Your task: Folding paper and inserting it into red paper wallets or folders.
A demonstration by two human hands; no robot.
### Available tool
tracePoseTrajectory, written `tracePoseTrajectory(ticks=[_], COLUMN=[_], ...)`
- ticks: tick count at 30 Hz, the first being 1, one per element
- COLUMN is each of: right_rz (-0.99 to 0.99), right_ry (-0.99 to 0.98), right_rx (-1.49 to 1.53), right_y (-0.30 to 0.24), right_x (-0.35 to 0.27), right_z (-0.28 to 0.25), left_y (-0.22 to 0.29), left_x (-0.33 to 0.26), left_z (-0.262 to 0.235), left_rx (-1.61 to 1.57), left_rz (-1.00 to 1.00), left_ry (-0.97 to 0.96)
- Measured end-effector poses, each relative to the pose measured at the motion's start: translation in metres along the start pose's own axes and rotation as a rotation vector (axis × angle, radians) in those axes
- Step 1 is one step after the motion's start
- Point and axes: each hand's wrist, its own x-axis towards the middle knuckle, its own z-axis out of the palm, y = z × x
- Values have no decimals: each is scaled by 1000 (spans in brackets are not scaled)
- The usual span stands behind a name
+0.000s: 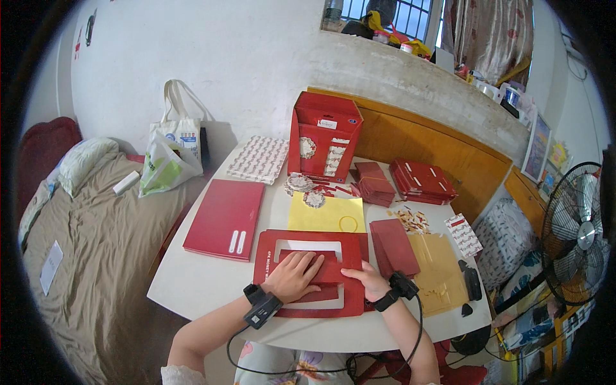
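Note:
A flat red cardboard sheet (352,253) with a white-edged rectangular window lies at the table's near edge. Inside the window are darker red pieces (324,292). My left hand (296,276) rests flat on these pieces, fingers spread. At the sheet's right side, my right hand (370,281) grips the edge, thumb on top, other fingers partly hidden. Just beyond the sheet is yellow paper (321,215) with a yellow ring-shaped band on it. Dark red envelope-like pieces (394,247) lie to the right of the sheet. Both wrists wear black strapped devices joined by a cable.
Left on the white table (186,282) lies a stack of red sheets (224,218). Behind stand a red display box (324,138), patterned sheets (258,158) and red stacks (420,181). A tan envelope (439,276) and black objects (471,282) sit right, near a fan (581,231).

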Motion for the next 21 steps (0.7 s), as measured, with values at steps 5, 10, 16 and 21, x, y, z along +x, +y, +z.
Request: tracePoseTrajectory(ticks=[5,10,16,21], right_rz=[-330,-708,-799,-849], right_ry=[172,328,12,-54], right_rx=[-316,-951,-1231,-1373], right_y=[14,7,0,4], right_x=[13,6,-4,-3], right_z=[-18,-7,8,13], left_y=[-2,-5,-5,-6], left_x=[2,-2,-2,-2], left_z=[1,6,13,16], left_rx=[-18,-16,-17,-29], left_rz=[-29,-39,-35,-25], left_ry=[-54,-66,-41,-39])
